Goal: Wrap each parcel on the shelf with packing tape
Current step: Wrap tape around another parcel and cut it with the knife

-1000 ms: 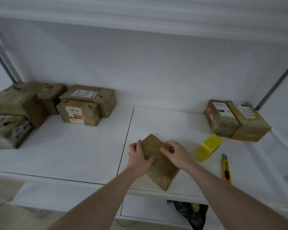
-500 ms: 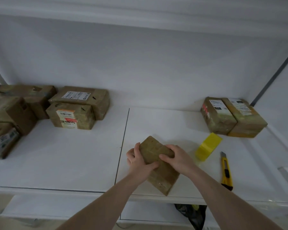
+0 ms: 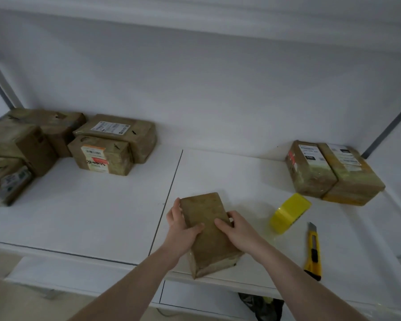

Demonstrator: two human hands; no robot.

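I am gripping the brown parcel [image 3: 208, 230] with both hands — my left hand [image 3: 180, 228] curled round its left edge, my right hand [image 3: 237, 230] clasping its right edge — steadying it flat at the near edge of the shelf [image 3: 102, 216]. The yellow tape roll [image 3: 289, 213] and the box cutter [image 3: 313, 251] are lying just to the right, probably so I can reach them, while other parcels are waiting far left and far right.

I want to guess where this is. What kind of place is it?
Probably a parcel packing or storage spot. Brown parcels sit on a white shelf, some with shipping labels, and yellow packing tape and a box cutter lie beside the parcel held in both hands.
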